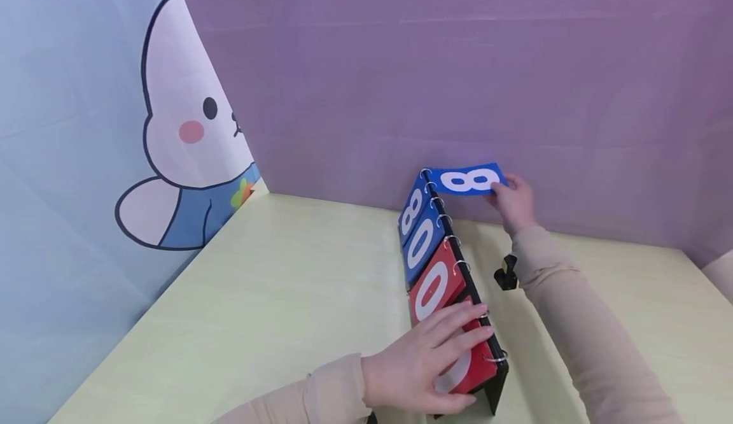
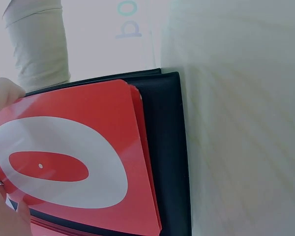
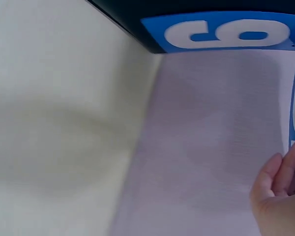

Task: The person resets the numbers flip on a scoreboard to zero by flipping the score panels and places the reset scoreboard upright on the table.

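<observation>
A tabletop flip scoreboard (image 1: 443,284) stands on the table, its white-numbered cards hung on metal rings along a black stand. At its far end my right hand (image 1: 515,201) pinches the outer edge of a blue card (image 1: 466,180) printed with 8, lifted off to the right of the ring edge. Under it another blue 8 (image 1: 411,212) shows, beside a blue 0 (image 1: 420,244). My left hand (image 1: 420,363) lies spread over the near red card (image 1: 478,367), fingertips at the top edge, thumb low. In the left wrist view that red card (image 2: 101,105) reads 0.
A small black object (image 1: 506,272) sits on the table (image 1: 298,284) right of the scoreboard, close to my right sleeve (image 1: 578,322). Behind rises a purple backdrop (image 1: 458,74); a blue cloth with a cartoon rabbit (image 1: 183,80) hangs at the left.
</observation>
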{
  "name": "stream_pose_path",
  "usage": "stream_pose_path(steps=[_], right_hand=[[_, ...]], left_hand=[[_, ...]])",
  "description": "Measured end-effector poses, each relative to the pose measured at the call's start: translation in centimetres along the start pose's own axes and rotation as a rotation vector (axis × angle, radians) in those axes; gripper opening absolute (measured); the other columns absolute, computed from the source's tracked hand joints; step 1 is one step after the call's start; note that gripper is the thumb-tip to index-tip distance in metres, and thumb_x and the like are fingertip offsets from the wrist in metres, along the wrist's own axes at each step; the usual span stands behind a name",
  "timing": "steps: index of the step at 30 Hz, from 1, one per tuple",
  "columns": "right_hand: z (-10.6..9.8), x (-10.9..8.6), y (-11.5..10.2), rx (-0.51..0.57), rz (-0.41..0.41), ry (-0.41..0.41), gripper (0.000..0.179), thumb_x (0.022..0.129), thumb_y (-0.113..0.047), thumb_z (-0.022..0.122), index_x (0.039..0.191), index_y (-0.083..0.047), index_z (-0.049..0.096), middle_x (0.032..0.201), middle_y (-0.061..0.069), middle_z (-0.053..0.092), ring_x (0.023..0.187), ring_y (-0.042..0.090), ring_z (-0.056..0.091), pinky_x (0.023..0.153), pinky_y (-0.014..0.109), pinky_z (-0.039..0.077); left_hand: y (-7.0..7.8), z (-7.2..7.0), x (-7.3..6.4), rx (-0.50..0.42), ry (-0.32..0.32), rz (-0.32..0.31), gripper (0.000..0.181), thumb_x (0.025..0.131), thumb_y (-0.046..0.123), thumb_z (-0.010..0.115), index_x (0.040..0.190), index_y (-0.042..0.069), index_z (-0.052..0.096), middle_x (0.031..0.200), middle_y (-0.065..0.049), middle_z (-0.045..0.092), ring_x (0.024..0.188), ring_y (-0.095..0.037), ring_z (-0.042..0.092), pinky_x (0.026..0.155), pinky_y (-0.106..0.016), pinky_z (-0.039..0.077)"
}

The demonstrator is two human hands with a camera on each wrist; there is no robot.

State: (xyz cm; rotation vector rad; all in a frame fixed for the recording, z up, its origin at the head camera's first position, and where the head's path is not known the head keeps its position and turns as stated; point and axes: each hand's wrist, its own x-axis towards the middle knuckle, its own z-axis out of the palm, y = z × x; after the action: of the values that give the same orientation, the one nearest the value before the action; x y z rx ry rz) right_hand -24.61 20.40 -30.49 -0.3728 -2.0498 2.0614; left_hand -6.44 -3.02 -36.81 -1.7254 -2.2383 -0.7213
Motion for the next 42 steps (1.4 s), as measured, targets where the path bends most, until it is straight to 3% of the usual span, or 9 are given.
stream_pose_path(steps=[4, 10, 14, 18, 26, 28, 35, 39, 42], right_hand=[[0.6, -0.3, -2.0, -0.110, -0.127, -0.020, 0.052, 0.096, -0.007, 0.041, 0.146, 0.000, 0.029, 0.141, 0.024, 0.040, 0.090, 0.009, 0.062, 0.094, 0.024, 0.048], [2.0, -0.9, -3.9, -0.339, -0.301, -0.025, 0.056, 0.096, -0.016, 0.045, 0.148, -0.007, 0.027, 0.136, 0.022, 0.048, 0.115, 0.030, 0.055, 0.097, 0.035, 0.049], [3.1, -1.2, -4.1, -0.411, -0.333, 0.009, 0.067, 0.094, -0.023, 0.054, 0.150, -0.014, 0.019, 0.126, 0.020, 0.052, 0.110, 0.026, 0.053, 0.092, 0.036, 0.048], [4.1, -1.2, -3.6, -0.384, -0.331, -0.006, 0.069, 0.091, -0.023, 0.060, 0.148, -0.014, 0.022, 0.125, 0.018, 0.053, 0.111, 0.025, 0.052, 0.094, 0.038, 0.047], [5.4, -1.3, -2.2, -0.633, -0.293, -0.249, 0.041, 0.097, -0.031, 0.048, 0.113, 0.006, 0.055, 0.115, 0.024, 0.060, 0.104, 0.032, 0.056, 0.089, 0.043, 0.047], [5.7, -1.4, -1.8, -0.687, -0.323, -0.282, 0.038, 0.098, -0.030, 0.047, 0.104, 0.006, 0.058, 0.107, 0.023, 0.063, 0.095, 0.030, 0.058, 0.082, 0.039, 0.048], [6.7, -1.7, -1.0, -0.813, -0.494, -0.349, 0.037, 0.098, -0.022, 0.050, 0.129, -0.005, 0.057, 0.113, 0.019, 0.066, 0.082, 0.023, 0.069, 0.071, 0.031, 0.052], [6.9, -1.8, -1.2, -0.873, -0.566, -0.353, 0.032, 0.096, -0.017, 0.051, 0.122, -0.003, 0.062, 0.111, 0.020, 0.066, 0.070, 0.022, 0.065, 0.060, 0.028, 0.045], [7.0, -1.8, -1.3, -0.899, -0.605, -0.377, 0.030, 0.095, -0.015, 0.052, 0.119, -0.003, 0.065, 0.114, 0.020, 0.066, 0.080, 0.026, 0.064, 0.065, 0.032, 0.047]], left_hand=[[-0.1, 0.1, 0.0, 0.016, 0.027, 0.017, 0.083, 0.082, 0.031, 0.070, 0.146, 0.009, 0.022, 0.156, -0.010, 0.014, 0.145, -0.022, 0.015, 0.116, -0.029, 0.022], [-0.2, 0.1, 0.1, 0.010, 0.040, 0.024, 0.083, 0.082, 0.030, 0.070, 0.146, 0.008, 0.022, 0.155, -0.010, 0.016, 0.144, -0.022, 0.016, 0.116, -0.028, 0.022], [-0.3, 0.1, 0.1, -0.014, 0.025, 0.013, 0.083, 0.083, 0.029, 0.069, 0.147, 0.009, 0.021, 0.156, -0.009, 0.014, 0.145, -0.022, 0.015, 0.116, -0.028, 0.023], [-0.4, 0.2, 0.1, -0.005, 0.021, 0.010, 0.083, 0.083, 0.030, 0.069, 0.147, 0.009, 0.020, 0.156, -0.009, 0.013, 0.145, -0.022, 0.015, 0.116, -0.028, 0.022], [-0.5, 0.4, 0.2, 0.038, 0.045, 0.027, 0.083, 0.082, 0.032, 0.070, 0.146, 0.008, 0.022, 0.156, -0.010, 0.015, 0.145, -0.023, 0.016, 0.117, -0.029, 0.019], [-0.5, 0.4, 0.2, 0.054, 0.056, 0.039, 0.084, 0.081, 0.032, 0.071, 0.146, 0.008, 0.023, 0.155, -0.011, 0.016, 0.145, -0.024, 0.016, 0.117, -0.029, 0.018], [-0.5, 0.5, 0.0, 0.031, 0.052, 0.040, 0.084, 0.081, 0.031, 0.071, 0.145, 0.007, 0.022, 0.154, -0.012, 0.017, 0.144, -0.023, 0.017, 0.117, -0.028, 0.018], [-0.5, 0.4, 0.0, 0.023, 0.050, 0.041, 0.083, 0.081, 0.030, 0.071, 0.145, 0.007, 0.023, 0.154, -0.012, 0.017, 0.144, -0.023, 0.017, 0.117, -0.028, 0.019], [-0.5, 0.4, -0.1, 0.009, 0.044, 0.036, 0.083, 0.082, 0.029, 0.071, 0.146, 0.007, 0.022, 0.155, -0.011, 0.016, 0.144, -0.023, 0.017, 0.117, -0.028, 0.019]])
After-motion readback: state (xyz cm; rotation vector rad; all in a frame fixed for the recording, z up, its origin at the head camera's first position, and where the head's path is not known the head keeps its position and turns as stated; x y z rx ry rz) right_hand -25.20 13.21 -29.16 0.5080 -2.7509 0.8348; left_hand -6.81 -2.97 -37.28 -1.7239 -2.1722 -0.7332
